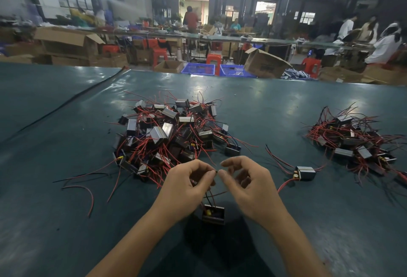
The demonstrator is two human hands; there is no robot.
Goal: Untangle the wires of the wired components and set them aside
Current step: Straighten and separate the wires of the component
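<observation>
Left hand point(187, 179) and right hand point(248, 185) both pinch the wires point(210, 197) of one wired component point(213, 214), which dangles at 6 o'clock under them.
Two blue crates point(217, 70) sit at 12 past the green table point(66, 221), contents too blurry to tell, with a tipped cardboard box point(264, 64) at 1. The big tangled pile point(169, 131) is at 11, right by the knuckles. A lone unit point(305, 173) is at 3, and a smaller pile point(354, 142) at 2.

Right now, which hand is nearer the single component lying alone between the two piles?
Right. The right hand is just left of the lone component, not touching it; the left hand, pinching the wires of another component, is farther left.
</observation>
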